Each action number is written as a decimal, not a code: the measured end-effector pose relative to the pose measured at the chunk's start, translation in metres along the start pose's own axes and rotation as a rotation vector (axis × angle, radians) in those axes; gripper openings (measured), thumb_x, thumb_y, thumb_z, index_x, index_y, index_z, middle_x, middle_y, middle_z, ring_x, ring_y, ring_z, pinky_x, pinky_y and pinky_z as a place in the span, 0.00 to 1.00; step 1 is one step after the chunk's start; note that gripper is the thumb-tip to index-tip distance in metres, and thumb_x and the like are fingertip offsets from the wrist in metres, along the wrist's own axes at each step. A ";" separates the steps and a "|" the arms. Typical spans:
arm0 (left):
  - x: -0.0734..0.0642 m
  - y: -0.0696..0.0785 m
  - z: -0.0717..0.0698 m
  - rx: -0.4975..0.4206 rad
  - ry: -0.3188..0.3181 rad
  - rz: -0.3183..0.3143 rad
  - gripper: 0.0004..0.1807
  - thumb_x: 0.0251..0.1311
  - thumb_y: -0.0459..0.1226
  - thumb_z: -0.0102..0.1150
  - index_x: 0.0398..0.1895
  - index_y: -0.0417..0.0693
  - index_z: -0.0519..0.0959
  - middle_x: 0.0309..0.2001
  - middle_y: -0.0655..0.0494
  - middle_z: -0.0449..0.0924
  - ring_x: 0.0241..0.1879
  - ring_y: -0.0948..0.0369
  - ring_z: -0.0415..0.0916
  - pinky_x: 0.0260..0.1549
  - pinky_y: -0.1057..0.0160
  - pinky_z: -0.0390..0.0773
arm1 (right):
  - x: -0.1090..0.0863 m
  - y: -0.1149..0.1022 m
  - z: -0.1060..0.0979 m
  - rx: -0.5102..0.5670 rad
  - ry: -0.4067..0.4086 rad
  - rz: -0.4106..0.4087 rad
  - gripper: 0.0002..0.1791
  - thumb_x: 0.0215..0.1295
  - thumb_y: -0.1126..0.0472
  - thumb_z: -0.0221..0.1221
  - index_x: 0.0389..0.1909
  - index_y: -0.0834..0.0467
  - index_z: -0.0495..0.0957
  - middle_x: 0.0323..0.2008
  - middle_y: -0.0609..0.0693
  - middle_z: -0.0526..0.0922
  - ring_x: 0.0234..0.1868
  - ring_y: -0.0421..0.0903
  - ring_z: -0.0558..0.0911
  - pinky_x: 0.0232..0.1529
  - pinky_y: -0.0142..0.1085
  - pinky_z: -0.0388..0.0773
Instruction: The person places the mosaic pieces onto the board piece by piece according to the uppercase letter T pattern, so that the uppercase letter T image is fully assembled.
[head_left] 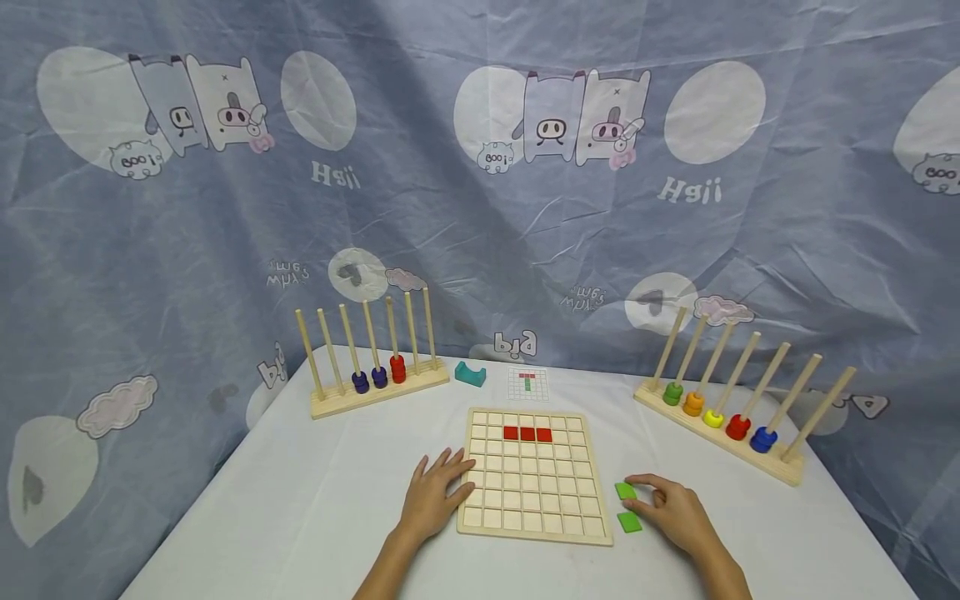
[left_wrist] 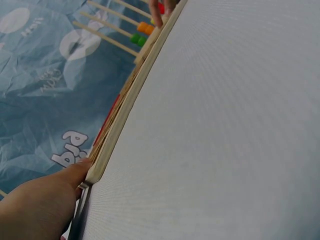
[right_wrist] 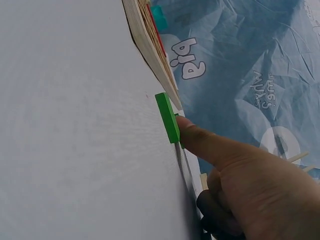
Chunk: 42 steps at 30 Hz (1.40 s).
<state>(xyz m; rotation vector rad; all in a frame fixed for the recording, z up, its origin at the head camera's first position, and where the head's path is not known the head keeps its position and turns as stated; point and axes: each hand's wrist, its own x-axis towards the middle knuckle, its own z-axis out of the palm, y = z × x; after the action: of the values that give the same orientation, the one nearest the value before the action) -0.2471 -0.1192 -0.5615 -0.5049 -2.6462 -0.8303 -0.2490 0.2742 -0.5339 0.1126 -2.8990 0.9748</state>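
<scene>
A wooden grid board [head_left: 525, 537] lies on the table with a row of 3 red tiles [head_left: 528, 434] in its upper part. My left hand [head_left: 431, 502] rests on the board's left edge, fingers spread over the rim. Just right of the board, my right hand [head_left: 675, 512] pinches a green square tile [head_left: 625, 491] between thumb and index finger. A second green tile [head_left: 629, 522] lies nearer to me, beside the thumb. In the right wrist view this nearer tile [right_wrist: 167, 117] partly hides the pinched one.
A small grid card [head_left: 528, 384] with a red and green pattern lies behind the board, next to a teal block [head_left: 470, 374]. Wooden peg stands with coloured beads stand at back left [head_left: 381, 392] and at right [head_left: 717, 431]. A patterned cloth [head_left: 480, 233] hangs behind the table.
</scene>
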 end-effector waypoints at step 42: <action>-0.001 0.001 0.000 -0.009 0.010 0.001 0.21 0.60 0.49 0.55 0.55 0.54 0.76 0.61 0.52 0.69 0.63 0.49 0.62 0.60 0.39 0.50 | 0.006 -0.050 0.023 0.130 -0.007 -0.144 0.18 0.45 0.49 0.69 0.38 0.48 0.80 0.09 0.42 0.59 0.11 0.34 0.54 0.13 0.28 0.56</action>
<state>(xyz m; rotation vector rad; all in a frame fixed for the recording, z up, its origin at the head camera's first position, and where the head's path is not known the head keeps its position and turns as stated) -0.2461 -0.1189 -0.5610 -0.5029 -2.6340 -0.8432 -0.2515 0.2206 -0.5220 0.3288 -2.7853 1.1365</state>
